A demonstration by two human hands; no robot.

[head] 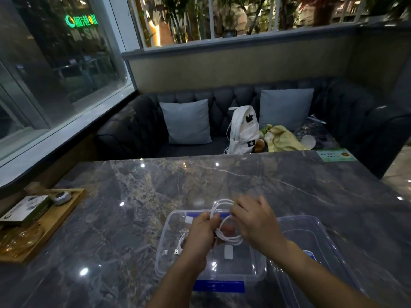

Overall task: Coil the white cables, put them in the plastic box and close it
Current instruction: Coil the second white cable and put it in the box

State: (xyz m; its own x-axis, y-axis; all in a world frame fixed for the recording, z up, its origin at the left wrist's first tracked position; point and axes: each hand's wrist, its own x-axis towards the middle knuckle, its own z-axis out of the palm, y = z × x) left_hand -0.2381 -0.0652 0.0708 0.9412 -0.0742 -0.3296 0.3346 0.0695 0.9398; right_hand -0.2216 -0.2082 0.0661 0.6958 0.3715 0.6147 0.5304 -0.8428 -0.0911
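The left hand (200, 232) covers the left side of the coiled white cable (224, 237), and the back of the right hand (255, 221) hides how its fingertips meet the loops. A second thin white cable (181, 241) in the clear plastic box (163, 258) runs under the left wrist, and both forearms are cut off by the bottom edge. Print on the small green card (335, 155) at the far table edge is too small to read.
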